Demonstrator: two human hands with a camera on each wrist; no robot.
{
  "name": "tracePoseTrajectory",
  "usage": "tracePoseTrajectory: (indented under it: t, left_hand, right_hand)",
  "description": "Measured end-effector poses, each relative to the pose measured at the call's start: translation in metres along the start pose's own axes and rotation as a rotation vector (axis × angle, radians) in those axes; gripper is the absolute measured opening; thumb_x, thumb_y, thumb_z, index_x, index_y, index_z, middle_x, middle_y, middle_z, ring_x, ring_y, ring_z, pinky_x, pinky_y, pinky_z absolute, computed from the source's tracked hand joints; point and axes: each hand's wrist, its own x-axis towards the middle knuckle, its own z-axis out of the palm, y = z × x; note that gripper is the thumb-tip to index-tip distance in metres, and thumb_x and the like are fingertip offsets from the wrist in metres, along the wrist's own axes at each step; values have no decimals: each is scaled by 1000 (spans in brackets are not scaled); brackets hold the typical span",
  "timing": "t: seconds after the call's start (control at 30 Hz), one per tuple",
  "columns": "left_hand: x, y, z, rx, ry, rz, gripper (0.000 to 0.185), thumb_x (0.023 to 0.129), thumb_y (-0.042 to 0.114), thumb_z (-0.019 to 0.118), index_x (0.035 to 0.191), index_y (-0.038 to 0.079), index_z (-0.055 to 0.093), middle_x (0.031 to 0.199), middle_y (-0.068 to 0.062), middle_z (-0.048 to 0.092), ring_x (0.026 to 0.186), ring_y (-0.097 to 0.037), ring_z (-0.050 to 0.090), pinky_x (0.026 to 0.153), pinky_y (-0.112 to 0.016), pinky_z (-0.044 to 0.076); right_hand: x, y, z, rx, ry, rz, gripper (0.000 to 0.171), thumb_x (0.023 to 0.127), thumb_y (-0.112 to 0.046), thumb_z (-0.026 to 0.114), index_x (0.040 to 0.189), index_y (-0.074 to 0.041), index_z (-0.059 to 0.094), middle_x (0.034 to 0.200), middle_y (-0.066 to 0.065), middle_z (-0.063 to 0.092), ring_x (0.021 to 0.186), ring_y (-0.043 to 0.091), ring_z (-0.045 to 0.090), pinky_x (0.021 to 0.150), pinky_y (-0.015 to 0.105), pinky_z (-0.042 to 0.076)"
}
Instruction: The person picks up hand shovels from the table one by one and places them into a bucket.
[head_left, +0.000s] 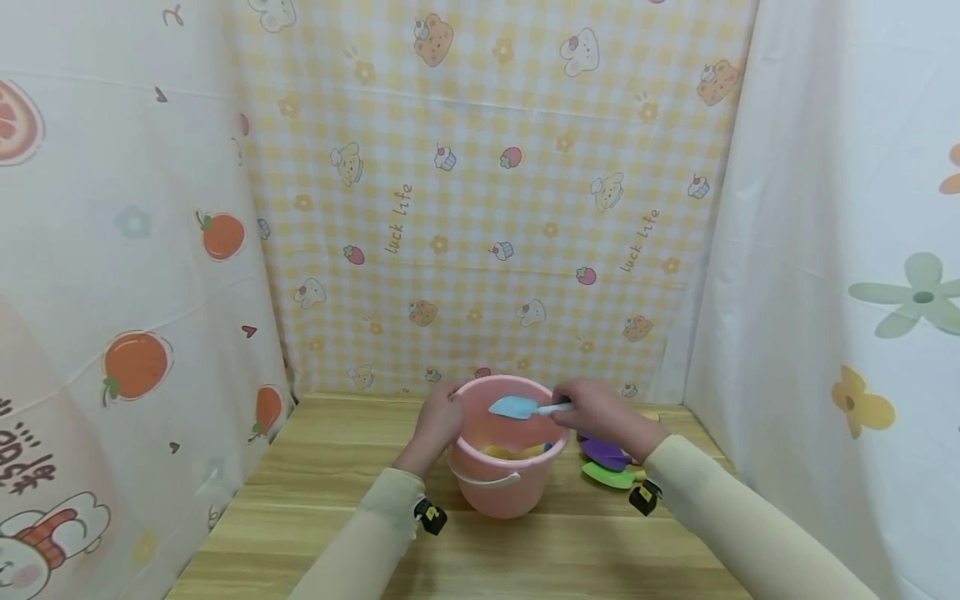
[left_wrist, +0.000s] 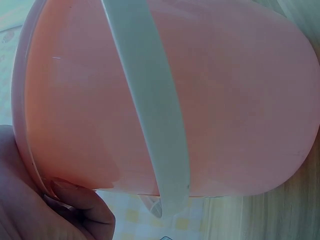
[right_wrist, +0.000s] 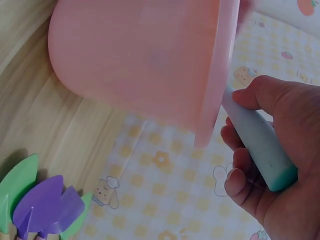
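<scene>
A pink bucket (head_left: 504, 487) stands upright on the wooden table, its white handle (left_wrist: 150, 100) hanging down against the near side. My left hand (head_left: 438, 421) grips the bucket's rim on the left, fingers curled over the edge in the left wrist view. With my right hand (head_left: 600, 412) I hold a small toy shovel (head_left: 514, 407) by its pale handle; its light blue blade is over the bucket's mouth. In the right wrist view my fingers wrap the shovel's handle (right_wrist: 262, 145), which has a green end. Yellow items (head_left: 510, 452) lie inside the bucket, partly hidden by its wall.
To the right of the bucket lie several toy shovels, among them a purple one (head_left: 604, 454) and a green one (head_left: 609, 476), partly under my right forearm. Patterned cloth hangs behind (head_left: 472, 208) and on both sides of the table (head_left: 337, 492).
</scene>
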Motion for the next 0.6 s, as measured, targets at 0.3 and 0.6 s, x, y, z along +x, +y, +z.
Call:
tracePoseTrajectory:
  t: [0.3, 0.6]
  left_hand:
    - [-2, 2, 0, -14, -2, -17, 49, 113, 19, 39, 155, 10, 64, 154, -19, 63, 134, -41, 63, 103, -55, 58]
    - [-4, 4, -2, -5, 4, -9, 48, 113, 19, 40, 153, 10, 66, 153, -19, 64, 137, -42, 62, 108, -59, 56]
  right_hand:
    - [10, -5, 4, -24, -51, 2, 13, 100, -22, 82, 90, -20, 74, 84, -9, 68, 73, 12, 60, 67, 32, 55]
    - [27, -10, 5, -34, -111, -13, 11, 101, -22, 81, 91, -20, 76, 85, -9, 70, 78, 13, 64, 75, 36, 58]
